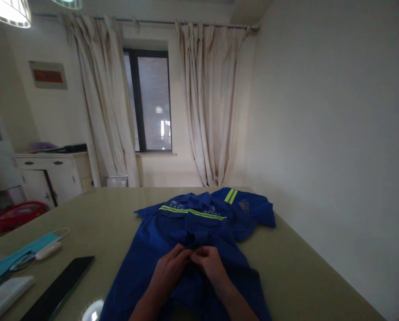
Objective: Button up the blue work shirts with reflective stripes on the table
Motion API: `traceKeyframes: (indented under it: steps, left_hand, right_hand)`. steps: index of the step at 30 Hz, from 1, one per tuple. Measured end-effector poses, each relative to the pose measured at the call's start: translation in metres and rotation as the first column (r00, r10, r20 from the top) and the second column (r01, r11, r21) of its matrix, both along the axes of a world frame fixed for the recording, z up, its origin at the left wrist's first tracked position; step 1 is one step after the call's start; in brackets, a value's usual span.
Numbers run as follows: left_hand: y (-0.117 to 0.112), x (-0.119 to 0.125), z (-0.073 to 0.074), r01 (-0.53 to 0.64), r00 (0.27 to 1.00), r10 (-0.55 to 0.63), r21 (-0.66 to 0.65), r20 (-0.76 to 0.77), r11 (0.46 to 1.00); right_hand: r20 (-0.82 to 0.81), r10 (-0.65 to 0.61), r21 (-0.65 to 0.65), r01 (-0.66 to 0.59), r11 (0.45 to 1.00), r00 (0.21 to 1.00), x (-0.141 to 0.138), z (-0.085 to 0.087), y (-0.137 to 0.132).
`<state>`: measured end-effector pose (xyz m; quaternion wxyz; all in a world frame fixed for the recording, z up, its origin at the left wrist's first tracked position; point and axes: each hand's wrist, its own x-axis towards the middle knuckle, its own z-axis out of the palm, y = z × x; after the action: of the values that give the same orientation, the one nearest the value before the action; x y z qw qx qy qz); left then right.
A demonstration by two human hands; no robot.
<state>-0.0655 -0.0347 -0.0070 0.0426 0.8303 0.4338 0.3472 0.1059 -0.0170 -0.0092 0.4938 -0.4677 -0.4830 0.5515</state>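
A blue work shirt (135, 263) with yellow reflective stripes lies spread on the table, its collar toward the far edge. My left hand (172, 267) and my right hand (210, 265) meet over the middle of its front, fingertips nearly touching. Both hands pinch the fabric along the front opening, where the cloth bunches up a little. Any button between the fingers is too small or hidden to make out. One sleeve is folded out to the right, with a yellow stripe and a printed mark on it.
On the table's left lie a black phone (60, 287), a white box-like item (8, 292), a blue face mask (28, 249) and a round white object (93, 310). A wall (336, 156) runs along the right side. Beyond stand curtains (209, 102) and a white cabinet (64, 174).
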Motion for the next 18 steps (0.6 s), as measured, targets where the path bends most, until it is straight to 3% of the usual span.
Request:
traceKeyframes:
  steps: [6, 14, 18]
  left_hand:
    - [0.003, 0.001, -0.004, -0.105, 0.994, 0.102, -0.056, -0.043, 0.993]
    - [0.003, -0.003, -0.003, -0.125, 0.992, 0.123, -0.153, -0.021, 0.98]
    - [0.007, -0.005, -0.006, -0.243, 0.965, 0.259, -0.248, 0.034, 0.938]
  right_hand:
    - [0.265, -0.073, 0.281, -0.004, 0.96, 0.961, 0.0, 0.006, -0.012]
    - [0.414, -0.115, 0.25, 0.009, 0.968, 0.903, -0.005, 0.01, -0.015]
    - [0.475, -0.127, 0.227, 0.018, 0.974, 0.871, -0.007, 0.011, -0.009]
